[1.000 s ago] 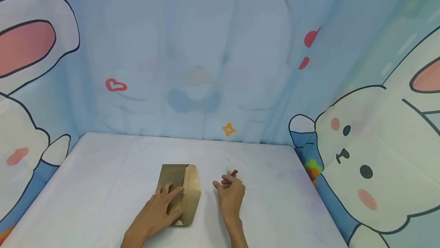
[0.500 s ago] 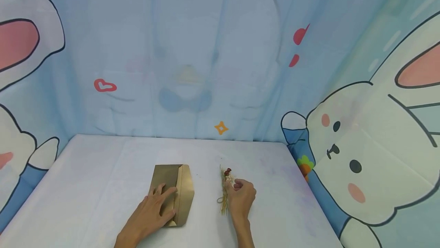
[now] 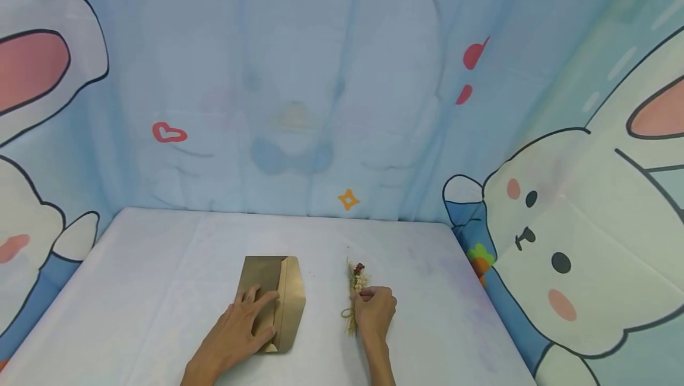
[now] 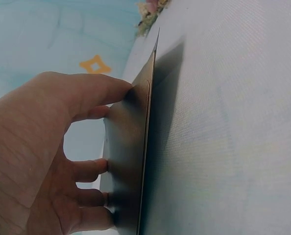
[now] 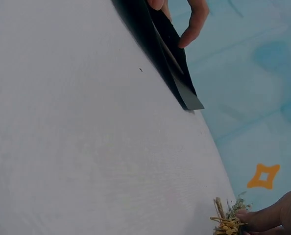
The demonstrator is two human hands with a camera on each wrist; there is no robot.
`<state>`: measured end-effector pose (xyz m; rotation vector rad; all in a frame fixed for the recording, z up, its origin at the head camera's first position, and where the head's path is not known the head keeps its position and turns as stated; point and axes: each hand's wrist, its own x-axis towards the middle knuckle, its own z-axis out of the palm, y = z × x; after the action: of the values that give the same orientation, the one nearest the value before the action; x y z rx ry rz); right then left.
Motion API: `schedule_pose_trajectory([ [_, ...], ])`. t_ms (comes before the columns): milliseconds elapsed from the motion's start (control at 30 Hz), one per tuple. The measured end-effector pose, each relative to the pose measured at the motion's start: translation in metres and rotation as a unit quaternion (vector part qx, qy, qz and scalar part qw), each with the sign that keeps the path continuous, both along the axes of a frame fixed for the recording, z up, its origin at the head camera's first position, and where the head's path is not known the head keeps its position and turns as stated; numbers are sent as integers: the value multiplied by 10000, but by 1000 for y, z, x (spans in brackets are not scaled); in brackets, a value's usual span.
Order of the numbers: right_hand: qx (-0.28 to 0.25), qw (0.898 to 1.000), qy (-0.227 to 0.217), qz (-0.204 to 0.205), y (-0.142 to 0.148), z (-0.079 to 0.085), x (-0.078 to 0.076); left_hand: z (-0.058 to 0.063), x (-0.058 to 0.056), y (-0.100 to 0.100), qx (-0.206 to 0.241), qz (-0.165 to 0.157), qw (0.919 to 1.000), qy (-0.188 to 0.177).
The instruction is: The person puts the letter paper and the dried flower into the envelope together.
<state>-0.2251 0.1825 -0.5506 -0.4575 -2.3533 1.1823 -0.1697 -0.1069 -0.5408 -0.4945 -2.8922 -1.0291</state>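
A gold envelope [image 3: 291, 306] lies on the white table with its flap lifted along the right side. My left hand [image 3: 232, 328] rests on it, fingers spread; in the left wrist view the fingertips press the envelope's face [image 4: 128, 147]. To the right is a small bunch of dried flowers [image 3: 357, 279] with a dark red bloom, pale blossoms and stems tied with a twine bow. My right hand [image 3: 376, 315] pinches its right side between thumb and fingers. The right wrist view catches only the stem ends [image 5: 228, 224] beside the thumb.
The white-covered table [image 3: 176, 279] ends at a light blue curtain [image 3: 299, 77] printed with cartoon rabbits. A few tiny dark specks lie on the cloth between and beyond the hands.
The right hand has moved slightly right from over the dried flowers, which now show more fully, and pinches their side. The left hand stays on the envelope. The head view has shifted a little.
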Motion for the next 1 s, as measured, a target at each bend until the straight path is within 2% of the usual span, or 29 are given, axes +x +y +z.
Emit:
schedule_pose_trajectory([
  [167, 171, 9994, 282, -115, -2, 0, -3, 1, -3, 1, -21, -32, 10000, 1],
  [367, 199, 9990, 371, -135, -2, 0, -4, 0, -4, 1, 3, -24, 10000, 4],
  [1000, -36, 9996, 236, 147, -24, 16, -2, -2, -4, -3, 109, -51, 9999, 63],
])
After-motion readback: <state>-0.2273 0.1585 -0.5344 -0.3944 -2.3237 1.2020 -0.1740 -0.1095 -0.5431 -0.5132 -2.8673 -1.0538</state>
